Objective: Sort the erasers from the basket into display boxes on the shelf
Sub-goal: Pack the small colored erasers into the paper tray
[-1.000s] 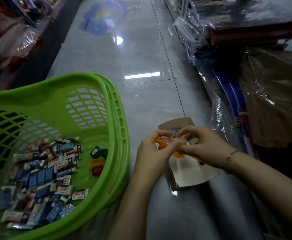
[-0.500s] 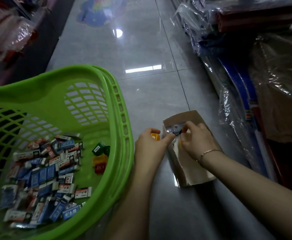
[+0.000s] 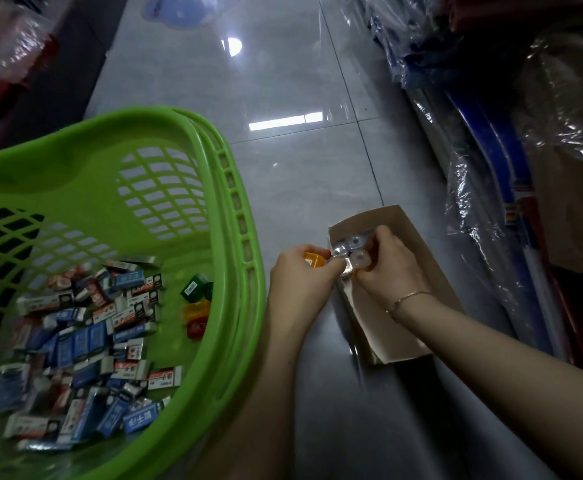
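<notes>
On the tiled floor [image 3: 283, 174] beside a green plastic basket [image 3: 227, 209], a brown cardboard display box [image 3: 432, 282] lies open, its far end holding several small clear-wrapped round erasers [image 3: 347, 247] packed together. Both hands meet at that far end. Left hand [image 3: 300, 285]: fingers curled, thumb and forefinger pinching a small orange eraser [image 3: 312, 259] just at the box's near-left wall. Right hand [image 3: 392, 271]: reaching into the box from the right, fingers bent round a clear-wrapped eraser [image 3: 361, 260] with an orange tint beneath; the grip is partly hidden by the knuckles, so the exact contact of each finger cannot be told. A thin bracelet [image 3: 406, 299] sits on the right wrist.

Basket contents: a large loose heap of small boxed erasers [image 3: 86, 341], mostly blue-and-white and red-and-white sleeves, spread over the left and centre of the floor of the basket (print too small to read). Apart from the heap, near the basket's right wall, lie a green block eraser [image 3: 195, 287], a yellow one [image 3: 196, 310] and a red one [image 3: 196, 328], close together in a short column.

Along the right edge stand plastic-wrapped goods [image 3: 491, 168], including blue rolled items and brown wrapped bundles. At upper left, more wrapped stock [image 3: 6, 57] is visible, dim and blurred.
</notes>
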### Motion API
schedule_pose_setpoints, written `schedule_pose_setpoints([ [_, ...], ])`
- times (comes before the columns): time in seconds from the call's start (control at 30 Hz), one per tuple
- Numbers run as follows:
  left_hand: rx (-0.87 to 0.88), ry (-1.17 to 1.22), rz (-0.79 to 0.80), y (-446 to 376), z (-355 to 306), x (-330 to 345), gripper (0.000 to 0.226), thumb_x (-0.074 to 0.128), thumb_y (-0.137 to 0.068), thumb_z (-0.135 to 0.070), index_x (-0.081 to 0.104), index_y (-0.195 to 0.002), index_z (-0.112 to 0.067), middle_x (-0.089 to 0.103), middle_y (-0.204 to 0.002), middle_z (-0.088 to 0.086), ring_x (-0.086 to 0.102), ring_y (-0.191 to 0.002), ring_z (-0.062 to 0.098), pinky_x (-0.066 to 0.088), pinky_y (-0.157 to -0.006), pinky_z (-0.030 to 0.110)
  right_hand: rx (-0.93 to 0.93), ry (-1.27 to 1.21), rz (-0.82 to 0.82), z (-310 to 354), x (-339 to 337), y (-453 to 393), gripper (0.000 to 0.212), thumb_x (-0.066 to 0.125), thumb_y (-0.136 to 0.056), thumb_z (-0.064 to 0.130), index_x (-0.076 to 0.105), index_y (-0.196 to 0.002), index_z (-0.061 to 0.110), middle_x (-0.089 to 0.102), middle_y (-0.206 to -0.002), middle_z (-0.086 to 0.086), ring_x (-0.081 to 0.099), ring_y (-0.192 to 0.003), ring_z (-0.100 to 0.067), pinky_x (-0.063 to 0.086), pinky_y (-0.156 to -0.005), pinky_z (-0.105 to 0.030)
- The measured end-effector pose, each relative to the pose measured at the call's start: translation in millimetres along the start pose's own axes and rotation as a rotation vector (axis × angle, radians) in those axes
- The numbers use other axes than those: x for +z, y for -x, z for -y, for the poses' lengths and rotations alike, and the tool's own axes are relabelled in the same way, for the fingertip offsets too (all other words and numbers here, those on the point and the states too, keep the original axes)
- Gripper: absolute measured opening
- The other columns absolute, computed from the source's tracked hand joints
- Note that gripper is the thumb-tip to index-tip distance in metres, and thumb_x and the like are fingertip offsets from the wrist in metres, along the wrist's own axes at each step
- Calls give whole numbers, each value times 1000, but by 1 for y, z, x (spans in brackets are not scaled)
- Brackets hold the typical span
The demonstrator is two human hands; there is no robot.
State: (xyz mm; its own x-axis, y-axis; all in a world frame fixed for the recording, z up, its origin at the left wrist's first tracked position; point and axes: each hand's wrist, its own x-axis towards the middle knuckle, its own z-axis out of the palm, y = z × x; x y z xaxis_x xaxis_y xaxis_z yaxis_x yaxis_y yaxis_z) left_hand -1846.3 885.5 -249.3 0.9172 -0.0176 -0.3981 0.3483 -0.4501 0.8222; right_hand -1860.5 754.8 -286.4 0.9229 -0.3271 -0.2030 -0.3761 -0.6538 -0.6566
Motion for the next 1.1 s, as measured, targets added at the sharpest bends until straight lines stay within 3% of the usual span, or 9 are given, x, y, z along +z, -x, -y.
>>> schedule_pose_setpoints([
  [0.23, 20, 0, 14, 3, -1, -1, 17, 76, -75, -34, 66, -84, -25, 70, -81, 3, 68, -78, 20, 57, -79, 41, 71, 44, 16, 4, -5, 2, 25, 65, -78, 18, 45, -92, 13, 54, -103, -11, 56, -92, -32, 50, -78, -43],
  [0.33, 89, 82, -87, 8, -7, -2, 14, 73, -80, -28, 66, -87, -17, 70, -85, 8, 67, -82, 26, 56, -80, 41, 107, -39, 18, 5, -20, 5, 18, 65, -76, 16, 48, -73, 15, 57, -78, -6, 58, -73, -25, 46, -58, -31],
  [0.5, 208, 299, -95, 22, -25, -6, 6, 69, -81, -11, 69, -84, -15, 69, -71, 2, 66, -65, 15, 54, -61, 29, 462, -1048, 179, 33, -61, 7, 21, 53, -94, 24, 53, -80, 8, 58, -64, -9, 54, -41, -12, 40, -35, -16],
  [0.67, 156, 370, 155, 37, -46, 2, 17, 74, -80, -24, 68, -94, -16, 72, -78, 2, 68, -65, 9, 57, -58, 22, 484, -1435, 234, 57, -84, 15, 25, 39, -95, 22, 54, -81, 8, 59, -70, -9, 56, -63, -19, 48, -66, -30],
  [0.73, 151, 335, 153, 40, -49, 3, 22, 75, -79, -31, 66, -96, -20, 71, -83, -1, 68, -67, 4, 57, -59, 21, 448, -1492, 251, 61, -85, 23, 24, 36, -91, 17, 57, -88, 8, 58, -85, -11, 61, -73, -23, 49, -78, -35],
  [0.87, 159, 337, 190, 46, -50, 1, 30, 75, -78, -32, 61, -103, -23, 71, -81, -6, 69, -67, 5, 60, -65, 28, 384, -1498, 280, 64, -88, 30, 26, 33, -92, 11, 58, -92, 9, 55, -88, -9, 63, -69, -19, 50, -65, -32],
  [0.93, 159, 341, 162, 48, -49, 3, 31, 76, -79, -27, 60, -105, -21, 71, -83, -2, 70, -66, 8, 60, -66, 30, 362, -1460, 305, 66, -89, 30, 25, 35, -93, 9, 60, -94, 8, 55, -94, -11, 62, -79, -21, 52, -71, -32],
  [1.0, 52, 520, 164, 48, -49, 3, 30, 71, -82, -21, 60, -108, -13, 71, -89, 7, 68, -64, 12, 57, -61, 29, 343, -1387, 345, 66, -91, 30, 23, 42, -93, 13, 64, -101, 9, 56, -99, -11, 58, -87, -23, 47, -80, -32],
  [1.1, -203, 1005, 306, 48, -52, -1, 21, 58, -87, -18, 63, -101, -3, 69, -86, 13, 61, -58, 14, 49, -55, 25, 294, -1344, 404, 64, -96, 32, 29, 44, -92, 20, 65, -109, 8, 55, -98, -9, 54, -76, -16, 45, -67, -24],
])
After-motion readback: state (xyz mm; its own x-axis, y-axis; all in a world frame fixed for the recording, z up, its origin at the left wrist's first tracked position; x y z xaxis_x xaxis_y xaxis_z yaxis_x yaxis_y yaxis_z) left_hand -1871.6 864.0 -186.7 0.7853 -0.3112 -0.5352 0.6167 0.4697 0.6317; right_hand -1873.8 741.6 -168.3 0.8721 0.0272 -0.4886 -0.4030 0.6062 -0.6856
